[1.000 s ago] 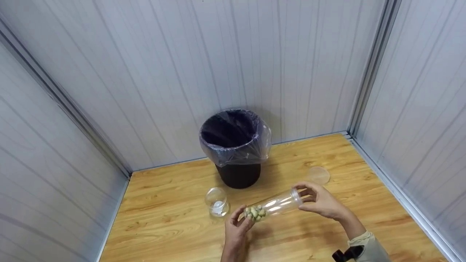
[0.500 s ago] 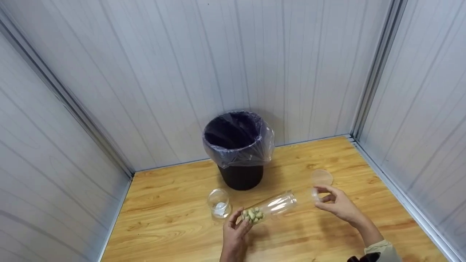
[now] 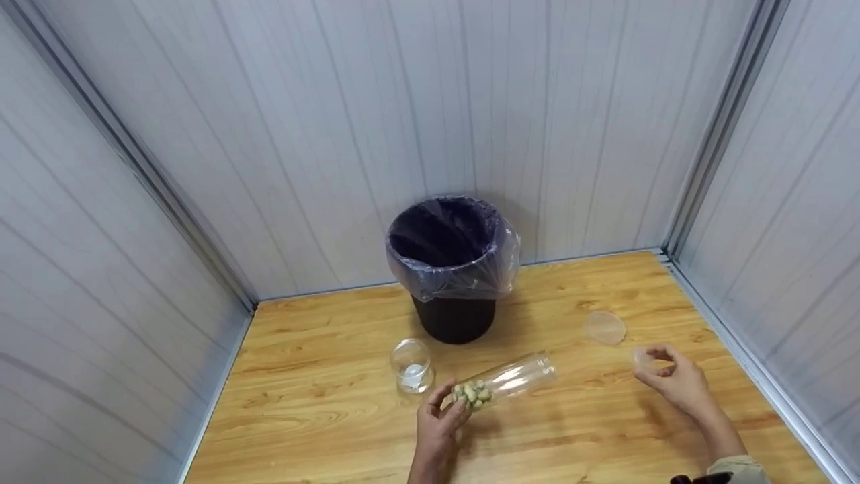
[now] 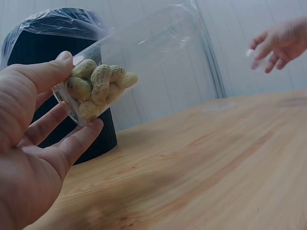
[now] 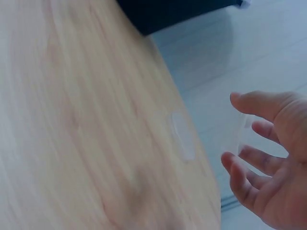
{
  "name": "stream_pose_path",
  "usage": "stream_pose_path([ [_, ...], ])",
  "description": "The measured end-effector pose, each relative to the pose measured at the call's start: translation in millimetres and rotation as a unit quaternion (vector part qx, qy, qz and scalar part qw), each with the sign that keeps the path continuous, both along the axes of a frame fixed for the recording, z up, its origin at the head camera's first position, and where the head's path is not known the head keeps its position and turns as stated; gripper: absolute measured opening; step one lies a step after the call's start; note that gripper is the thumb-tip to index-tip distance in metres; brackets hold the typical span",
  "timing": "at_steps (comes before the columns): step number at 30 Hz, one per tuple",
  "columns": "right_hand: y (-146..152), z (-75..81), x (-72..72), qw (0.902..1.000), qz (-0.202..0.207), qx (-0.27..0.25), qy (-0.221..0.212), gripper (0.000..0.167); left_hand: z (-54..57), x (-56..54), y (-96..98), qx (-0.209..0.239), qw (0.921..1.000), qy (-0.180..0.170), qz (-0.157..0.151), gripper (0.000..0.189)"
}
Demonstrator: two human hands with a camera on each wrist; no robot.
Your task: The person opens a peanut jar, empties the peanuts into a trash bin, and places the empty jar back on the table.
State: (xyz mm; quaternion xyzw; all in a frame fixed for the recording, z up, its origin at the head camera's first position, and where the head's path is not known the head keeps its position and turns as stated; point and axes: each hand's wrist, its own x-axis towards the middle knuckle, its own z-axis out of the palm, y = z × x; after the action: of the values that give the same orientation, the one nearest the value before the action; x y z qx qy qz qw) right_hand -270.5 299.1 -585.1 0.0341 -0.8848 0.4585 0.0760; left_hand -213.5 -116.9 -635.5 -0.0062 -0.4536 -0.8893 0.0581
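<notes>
here's the left hand (image 3: 437, 422) at the bottom middle of the head view, pinching the closed end of a clear jar (image 3: 516, 378), thumb on one side and fingers on the other. the jar leans over, held above the table (image 3: 322, 383), its neck pointing to the right of the frame and a touch upward. the peanuts (image 3: 474, 394) are bunched at the closed end, right by the fingertips; the left wrist view has them big and clear at left of centre, with the jar running away to the top.

over at the lower right, the right hand (image 3: 680, 384) has a small clear lid (image 3: 639, 361), gripped by its edge between thumb and fingers, well apart from the jar. it's faint and blurred in the right wrist view, seen nearly edge-on.

on the table, a clear disc (image 3: 606, 328) lies flat, up and left of that right hand. left of the jar stands a short clear cup (image 3: 396, 370) with something white (image 3: 413, 375) inside, too small to make out. and in the centre, a black bin (image 3: 455, 321) wears a see-through bag (image 3: 505, 269) over its rim, near the back wall (image 3: 322, 134).
</notes>
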Motion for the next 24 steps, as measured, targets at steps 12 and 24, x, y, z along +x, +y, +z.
stream_pose_path([
  [12,13.0,-28.5,-20.6,0.9956,-0.048,0.074,0.031,0.05,-4.0,3.9,-1.7,-0.059,0.9982,0.001,-0.01,0.051],
  [24,13.0,-44.1,-48.3,0.9939,-0.019,0.104,-0.031,0.05,-6.6,5.3,0.8,-0.056,0.9979,-0.032,-0.005,0.051],
])
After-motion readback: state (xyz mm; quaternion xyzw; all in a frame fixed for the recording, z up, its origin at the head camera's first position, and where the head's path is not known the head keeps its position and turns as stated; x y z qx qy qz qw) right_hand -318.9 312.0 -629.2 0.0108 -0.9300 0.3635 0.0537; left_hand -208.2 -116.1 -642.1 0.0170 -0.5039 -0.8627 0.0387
